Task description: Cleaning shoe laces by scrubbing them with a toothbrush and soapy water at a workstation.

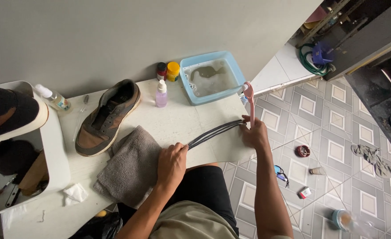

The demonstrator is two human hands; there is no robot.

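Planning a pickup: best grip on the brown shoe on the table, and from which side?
Grip the brown shoe at its open collar, coming from above: it sits upright on its sole and unlaced, so fingers can go inside the opening. Towel crowds the toe end.

Dark shoe (7, 113) cut off at left edge; laces' (215, 132) ends hidden inside both hands' fingers (178, 148).

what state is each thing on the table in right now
shoelaces: pulled taut between both hands
left hand: closed on one lace end
right hand: gripping laces and pink brush
brown shoe: unlaced, upright on table
blue basin: filled with soapy water
grey towel: folded, flat
spray bottle: upright, capped
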